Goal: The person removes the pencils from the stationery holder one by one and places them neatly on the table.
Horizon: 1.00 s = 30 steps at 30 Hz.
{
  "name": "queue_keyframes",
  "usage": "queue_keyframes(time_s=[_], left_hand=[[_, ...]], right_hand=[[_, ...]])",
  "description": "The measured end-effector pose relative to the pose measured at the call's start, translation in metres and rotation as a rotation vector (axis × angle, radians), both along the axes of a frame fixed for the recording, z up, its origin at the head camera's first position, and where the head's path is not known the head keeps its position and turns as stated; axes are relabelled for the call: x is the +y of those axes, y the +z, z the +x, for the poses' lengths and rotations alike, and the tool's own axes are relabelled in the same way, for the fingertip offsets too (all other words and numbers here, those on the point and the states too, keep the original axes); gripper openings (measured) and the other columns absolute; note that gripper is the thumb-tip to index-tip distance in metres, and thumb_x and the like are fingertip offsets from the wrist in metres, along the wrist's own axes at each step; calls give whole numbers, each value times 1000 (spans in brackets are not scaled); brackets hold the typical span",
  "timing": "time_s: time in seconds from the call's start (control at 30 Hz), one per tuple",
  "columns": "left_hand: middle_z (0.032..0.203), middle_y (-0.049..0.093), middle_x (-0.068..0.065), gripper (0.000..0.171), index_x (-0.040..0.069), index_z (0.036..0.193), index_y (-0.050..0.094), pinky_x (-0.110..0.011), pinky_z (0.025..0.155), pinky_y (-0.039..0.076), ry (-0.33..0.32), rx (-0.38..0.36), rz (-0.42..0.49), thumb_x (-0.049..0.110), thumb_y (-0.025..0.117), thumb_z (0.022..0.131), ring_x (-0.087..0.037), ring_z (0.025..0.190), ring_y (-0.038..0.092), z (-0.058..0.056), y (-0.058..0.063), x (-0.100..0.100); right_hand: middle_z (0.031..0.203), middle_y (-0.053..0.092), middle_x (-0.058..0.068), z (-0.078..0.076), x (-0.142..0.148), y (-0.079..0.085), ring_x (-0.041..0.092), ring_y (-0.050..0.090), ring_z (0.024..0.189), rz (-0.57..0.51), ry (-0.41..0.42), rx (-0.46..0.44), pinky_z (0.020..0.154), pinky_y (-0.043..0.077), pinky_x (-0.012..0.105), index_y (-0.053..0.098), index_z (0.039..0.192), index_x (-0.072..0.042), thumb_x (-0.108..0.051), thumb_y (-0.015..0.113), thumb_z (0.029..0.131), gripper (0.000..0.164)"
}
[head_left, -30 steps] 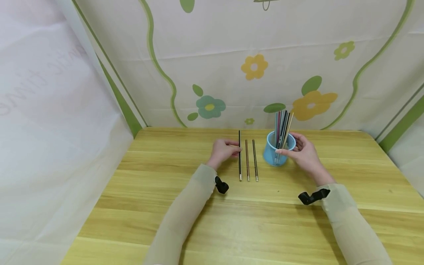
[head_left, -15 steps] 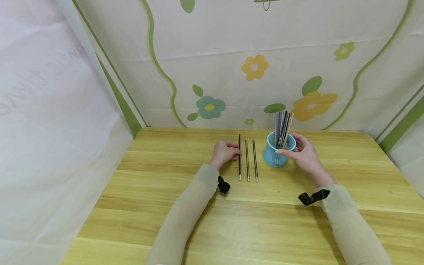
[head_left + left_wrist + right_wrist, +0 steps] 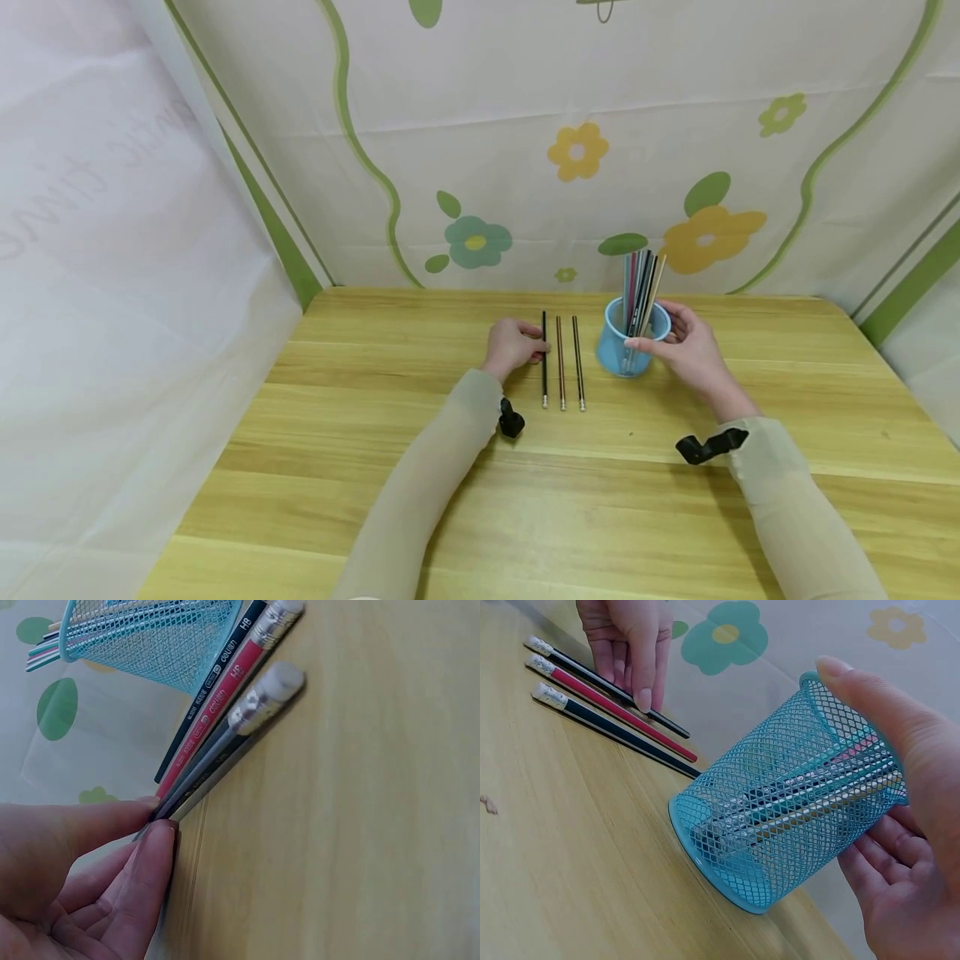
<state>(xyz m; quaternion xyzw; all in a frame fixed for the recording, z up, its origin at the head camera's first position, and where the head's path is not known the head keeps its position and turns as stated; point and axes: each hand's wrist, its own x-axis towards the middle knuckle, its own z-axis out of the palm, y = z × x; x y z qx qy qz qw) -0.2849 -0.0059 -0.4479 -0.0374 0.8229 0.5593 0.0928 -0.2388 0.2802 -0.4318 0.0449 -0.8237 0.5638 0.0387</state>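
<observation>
My left hand (image 3: 512, 345) pinches a dark pencil (image 3: 214, 742) between thumb and fingertips, low over the table. Its white eraser end points toward me. Just right of it, a red pencil (image 3: 615, 705) and another dark pencil (image 3: 615, 733) lie side by side on the wood, erasers toward me too. A light blue mesh pencil cup (image 3: 613, 357) stands upright to their right, with several pencils (image 3: 637, 287) leaning inside. Around the cup's right side curls my right hand (image 3: 693, 354), thumb at the near rim and fingers behind.
The wooden table (image 3: 600, 517) reaches back to a white cloth wall (image 3: 487, 100) printed with flowers and leaves. Another cloth panel (image 3: 112, 292) hangs along the left side. A black wrist camera (image 3: 512, 418) sits on my left sleeve, and a second camera (image 3: 705, 448) on the right.
The dark pencil in my left hand has come down and toward me, its far end now about level with the other two. My left hand shifted slightly right. The right hand and cup stayed put.
</observation>
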Motion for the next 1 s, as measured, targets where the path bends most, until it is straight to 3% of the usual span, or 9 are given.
queue_keyframes(time_s=[0.37,0.77,1.0], left_hand=[[88,71,-5,23,1,111,76,-26,61,60,-3,1,-23,5,81,89,-16,68,71,2,0,0],[74,71,-3,25,1,111,76,-27,59,61,-6,-1,-25,6,82,87,-17,66,72,1,-1,1],[76,72,-6,25,1,110,76,-27,59,61,1,-8,-17,6,83,86,-19,66,72,1,0,0]], right_hand=[[142,50,18,-1,0,-2,22,53,123,-10,-8,16,92,47,11,39,152,-2,-21,87,85,84],[146,47,24,-4,2,-2,32,49,129,11,3,4,93,45,9,34,154,2,-16,84,88,85],[143,49,21,-3,1,-2,26,52,125,-6,-4,11,92,46,10,37,153,-1,-19,86,86,84]])
